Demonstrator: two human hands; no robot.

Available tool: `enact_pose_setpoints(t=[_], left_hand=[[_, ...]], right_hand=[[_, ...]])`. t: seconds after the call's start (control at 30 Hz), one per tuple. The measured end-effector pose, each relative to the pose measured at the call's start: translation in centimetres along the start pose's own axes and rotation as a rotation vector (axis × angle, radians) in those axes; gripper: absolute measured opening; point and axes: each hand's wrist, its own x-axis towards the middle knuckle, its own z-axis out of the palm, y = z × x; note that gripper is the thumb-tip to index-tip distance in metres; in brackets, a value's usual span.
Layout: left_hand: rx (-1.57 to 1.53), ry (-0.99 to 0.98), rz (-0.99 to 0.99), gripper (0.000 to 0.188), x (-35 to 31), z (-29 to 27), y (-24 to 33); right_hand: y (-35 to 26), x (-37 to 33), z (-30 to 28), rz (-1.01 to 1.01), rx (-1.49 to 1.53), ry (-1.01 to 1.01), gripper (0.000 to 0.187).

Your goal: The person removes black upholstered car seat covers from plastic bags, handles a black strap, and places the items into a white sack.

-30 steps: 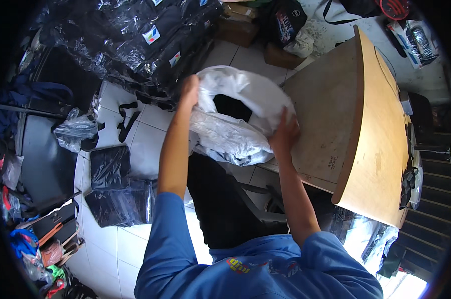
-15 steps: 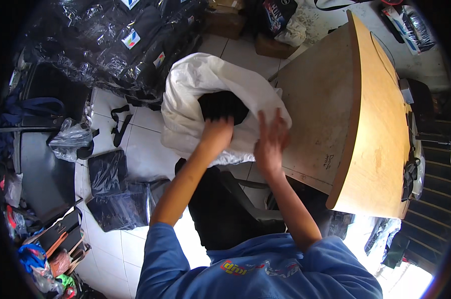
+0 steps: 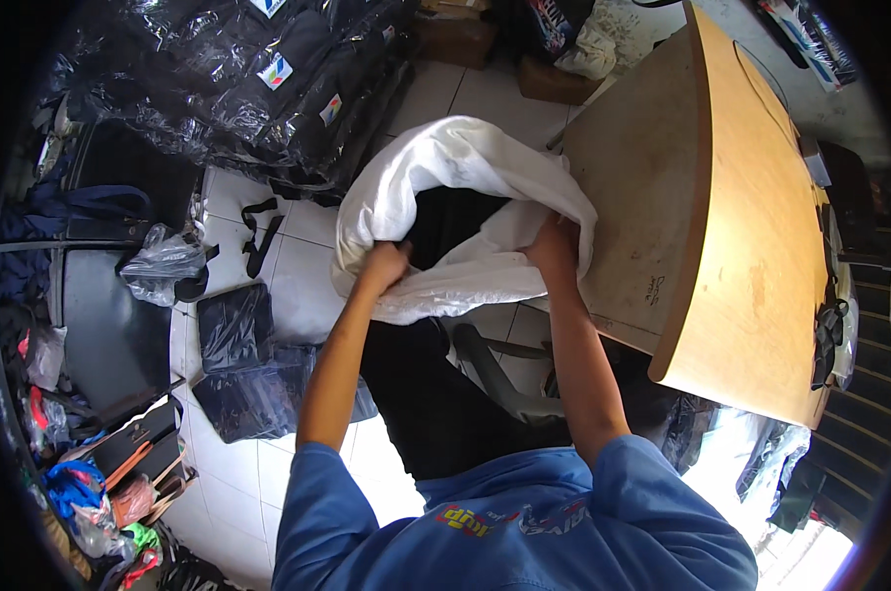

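A large white woven sack (image 3: pixel 465 143) stands upright on the floor in front of me, its mouth rolled outward. Something black (image 3: pixel 455 222) lies inside it; its kind I cannot make out. My left hand (image 3: pixel 384 266) grips the sack's near left rim, fingers closed round the edge. At the right side of the mouth, my right hand (image 3: pixel 556 241) reaches inside against the inner wall. The fingers of that hand are hidden by the fabric and shadow.
A wooden desk (image 3: pixel 751 246) stands close on the right. Plastic-wrapped black bags (image 3: pixel 238 89) are piled at the far left. Flat black packages (image 3: pixel 258 399) lie on the tiled floor to the left, near a black strap (image 3: pixel 258 236). A chair armrest (image 3: pixel 504 379) sits below the sack.
My hands have moved apart, the left to the sack's left rim and the right into its right side. The mouth is stretched wider and the near rim has shifted.
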Motion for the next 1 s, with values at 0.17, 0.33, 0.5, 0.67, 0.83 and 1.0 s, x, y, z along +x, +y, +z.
enact_pose_setpoints(t=[0.17,0.33,0.5,0.67,0.83,1.0], left_hand=[[-1.050,0.151,-0.607,0.051,2.0,-2.8,2.2],[0.069,0.022,0.093,0.050,-1.8,-2.5,8.5],[-0.189,0.410,0.455,0.057,2.7,-6.5,10.8],[-0.060,0.465,0.498,0.064,7.1,-9.1,11.1],[0.121,-0.050,0.505,0.038,0.2,0.1,15.0],[0.441,-0.339,0.603,0.022,-8.0,2.9,11.2]], right_hand=[[3.9,-0.1,2.8,-0.133,-0.199,0.082,0.065],[-1.1,-3.5,-1.1,-0.700,0.216,0.145,0.054],[0.5,-8.0,0.5,-0.672,-0.351,-0.494,0.028],[2.9,-12.6,1.1,-0.600,-0.502,-0.540,0.020],[1.8,-8.6,-2.5,-0.667,-0.066,-0.383,0.031],[-0.2,-1.2,-4.2,0.277,1.562,-0.007,0.038]])
